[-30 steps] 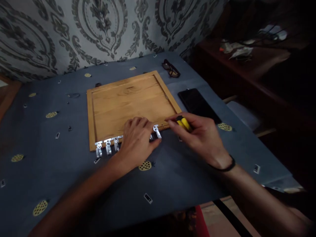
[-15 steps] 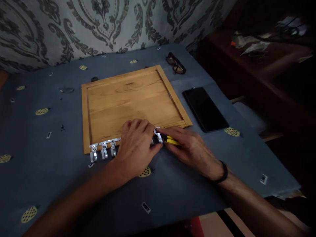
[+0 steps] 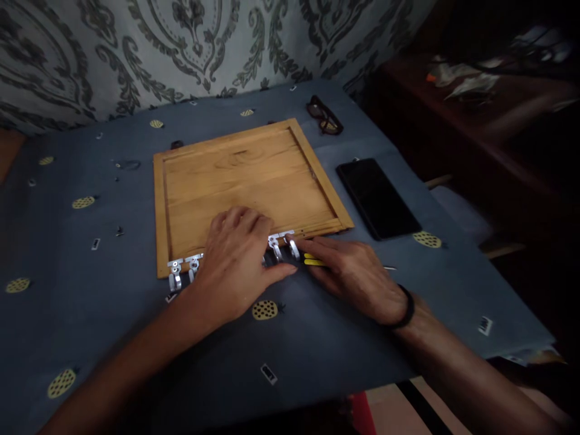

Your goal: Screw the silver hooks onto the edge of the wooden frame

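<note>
A framed wooden panel [image 3: 244, 181] lies on the blue patterned tablecloth, with several silver metal hooks [image 3: 175, 275] lined along its near edge. My left hand [image 3: 235, 263] rests over the middle of that row, fingers on the panel and thumb stretched to the right; it hides some of the hooks. My right hand [image 3: 357, 278] is wrapped round a yellow and black screwdriver [image 3: 314, 260], whose metal shaft shows behind the hand. Its index finger reaches to the rightmost hook [image 3: 293, 248].
A black phone [image 3: 378, 198] lies right of the panel, and dark glasses [image 3: 325, 115] sit behind it. Small screws [image 3: 119, 231] are on the cloth at the left. A patterned wall [image 3: 158, 48] stands behind the table. Another surface with plastic bags is at the far right.
My left hand has slid left along the hook row, uncovering hooks near its thumb and covering one at the left. My right hand has moved only slightly.
</note>
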Tool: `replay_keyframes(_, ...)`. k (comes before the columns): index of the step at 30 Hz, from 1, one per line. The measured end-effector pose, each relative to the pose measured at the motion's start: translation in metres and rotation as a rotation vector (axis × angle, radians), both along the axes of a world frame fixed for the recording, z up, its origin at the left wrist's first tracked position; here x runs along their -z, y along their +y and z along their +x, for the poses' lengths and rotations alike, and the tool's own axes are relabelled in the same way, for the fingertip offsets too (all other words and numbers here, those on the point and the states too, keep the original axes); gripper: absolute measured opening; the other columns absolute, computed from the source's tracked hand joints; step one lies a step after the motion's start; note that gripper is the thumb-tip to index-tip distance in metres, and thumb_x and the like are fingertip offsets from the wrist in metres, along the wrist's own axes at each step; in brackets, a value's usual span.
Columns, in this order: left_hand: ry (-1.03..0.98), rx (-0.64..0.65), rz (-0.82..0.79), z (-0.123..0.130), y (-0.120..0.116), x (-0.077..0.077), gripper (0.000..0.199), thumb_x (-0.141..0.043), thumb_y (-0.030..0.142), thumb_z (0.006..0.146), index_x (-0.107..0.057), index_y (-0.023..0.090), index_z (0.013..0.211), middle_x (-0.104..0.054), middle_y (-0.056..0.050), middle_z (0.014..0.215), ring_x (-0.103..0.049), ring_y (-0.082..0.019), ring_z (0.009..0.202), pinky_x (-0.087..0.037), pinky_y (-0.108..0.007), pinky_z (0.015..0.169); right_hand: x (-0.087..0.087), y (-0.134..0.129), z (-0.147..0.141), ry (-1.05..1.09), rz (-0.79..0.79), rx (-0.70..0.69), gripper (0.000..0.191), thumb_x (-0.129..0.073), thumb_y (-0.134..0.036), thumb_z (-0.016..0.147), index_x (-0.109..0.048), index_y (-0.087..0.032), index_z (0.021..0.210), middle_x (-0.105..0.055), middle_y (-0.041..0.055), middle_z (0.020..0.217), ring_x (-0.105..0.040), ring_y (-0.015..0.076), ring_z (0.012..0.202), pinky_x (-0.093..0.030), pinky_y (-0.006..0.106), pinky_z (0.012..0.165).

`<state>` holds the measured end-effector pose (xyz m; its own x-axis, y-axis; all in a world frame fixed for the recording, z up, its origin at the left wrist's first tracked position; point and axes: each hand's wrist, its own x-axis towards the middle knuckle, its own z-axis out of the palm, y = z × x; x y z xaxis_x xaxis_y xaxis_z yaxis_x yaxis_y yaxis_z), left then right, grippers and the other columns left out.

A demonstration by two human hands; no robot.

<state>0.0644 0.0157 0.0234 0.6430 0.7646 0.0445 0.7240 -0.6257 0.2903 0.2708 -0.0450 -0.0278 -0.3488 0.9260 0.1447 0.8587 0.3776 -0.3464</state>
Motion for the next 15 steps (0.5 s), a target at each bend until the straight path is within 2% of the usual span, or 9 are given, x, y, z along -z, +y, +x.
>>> replay_keyframes(7, 0.063, 0.026, -0.002, 0.004, -0.003, 0.010, 0.047, -0.083, 0.052, 0.076, -0.065, 0.017, 0.101, -0.065, -0.007, 0.108, -0.055, -0.031, 0.110, -0.043, -0.047, 0.099, 0.003, -0.001, 0.001, 0.012, -0.018, 0.011, 0.050, -0.061, -0.010, 0.085, -0.065, -0.026, 0.132, -0.078, 0.0036, 0.099, -0.074, 0.0181, 0.081, -0.053, 0.026, 0.067)
replay_keyframes(15, 0.050, 0.047, 0.015, 0.007, -0.006, 0.014, 0.043, -0.076, 0.049, 0.083, -0.065, 0.017, 0.109, -0.064, -0.008, 0.113, -0.054, -0.031, 0.113, -0.043, -0.048, 0.100, 0.002, -0.001, -0.001, 0.000, -0.026, 0.005, 0.052, -0.062, -0.009, 0.084, -0.063, -0.023, 0.135, -0.079, 0.0047, 0.101, -0.076, 0.0203, 0.084, -0.055, 0.027, 0.068)
